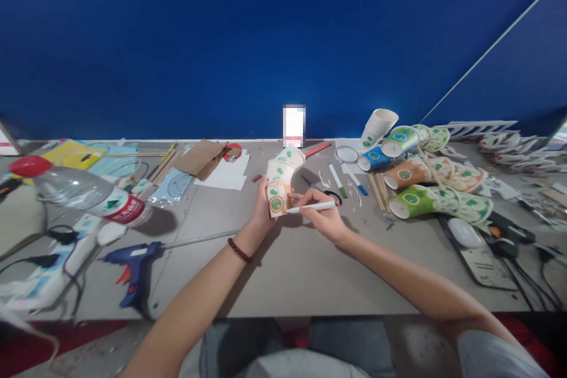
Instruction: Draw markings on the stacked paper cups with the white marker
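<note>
My left hand [261, 208] is wrapped round a paper cup [279, 192], white with green prints and orange colouring on its lower part. Further cups [287, 162] join it at its far end and bend off to the right. Between the fingers of my right hand [323, 212] is a white marker pen [316, 207] with a red end. Its tip meets or nearly meets the cup's orange part; I cannot tell which. Behind the right hand lie scissors [332, 196], partly hidden, and two markers, one green-capped [338, 180] and one blue-capped [354, 179].
Joined coloured cups, such as a green one [410, 202], and a white cup stack [380, 125] stand right. A glue gun [135, 263], power strip [53, 271] and lying bottle [84, 192] are left. Cardboard [201, 158] lies behind. A blue wall [221, 41] bounds the table.
</note>
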Tool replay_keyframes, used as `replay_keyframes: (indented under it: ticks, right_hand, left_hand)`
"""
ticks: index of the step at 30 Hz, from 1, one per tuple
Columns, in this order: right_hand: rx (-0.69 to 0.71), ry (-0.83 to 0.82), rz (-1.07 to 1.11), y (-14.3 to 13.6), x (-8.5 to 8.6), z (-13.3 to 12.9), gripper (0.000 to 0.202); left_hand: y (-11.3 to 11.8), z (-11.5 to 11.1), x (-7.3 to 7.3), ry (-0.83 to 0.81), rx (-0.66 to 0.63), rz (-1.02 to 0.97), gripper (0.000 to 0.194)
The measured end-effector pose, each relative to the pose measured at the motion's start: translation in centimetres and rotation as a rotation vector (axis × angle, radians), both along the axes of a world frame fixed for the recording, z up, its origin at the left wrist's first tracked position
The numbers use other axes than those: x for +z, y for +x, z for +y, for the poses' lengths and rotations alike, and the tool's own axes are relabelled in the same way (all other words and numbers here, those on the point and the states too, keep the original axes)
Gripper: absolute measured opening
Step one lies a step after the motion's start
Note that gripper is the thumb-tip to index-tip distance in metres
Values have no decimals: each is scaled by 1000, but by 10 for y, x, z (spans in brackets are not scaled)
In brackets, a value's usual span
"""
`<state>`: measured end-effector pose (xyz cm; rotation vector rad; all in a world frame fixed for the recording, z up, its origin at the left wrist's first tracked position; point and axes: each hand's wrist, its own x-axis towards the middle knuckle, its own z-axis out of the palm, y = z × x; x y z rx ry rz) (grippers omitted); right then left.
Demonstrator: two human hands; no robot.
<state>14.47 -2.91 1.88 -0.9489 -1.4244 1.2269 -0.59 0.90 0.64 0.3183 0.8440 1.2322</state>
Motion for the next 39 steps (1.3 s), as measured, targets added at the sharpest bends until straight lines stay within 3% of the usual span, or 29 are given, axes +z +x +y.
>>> replay_keyframes:
  ticks: [4, 16, 20, 27, 39]
  right_hand:
    - [41, -4, 14, 0, -1, 0, 9]
    - [-91, 104, 39, 5, 6, 4, 13]
    - [-93, 91, -13, 6, 8, 6, 13]
    - [-144, 150, -110, 7, 4, 10, 6]
    - [-175, 153, -153, 8, 4, 12, 8]
  left_hand:
    - [-1, -1, 0, 18, -5, 5, 53]
    - [2, -2, -4, 103, -46, 3, 49]
    - [3, -6, -4, 128, -114, 3, 52]
    - [3, -8, 1, 110, -113, -2, 46]
    - [3, -7, -3, 126, -128, 24, 47]
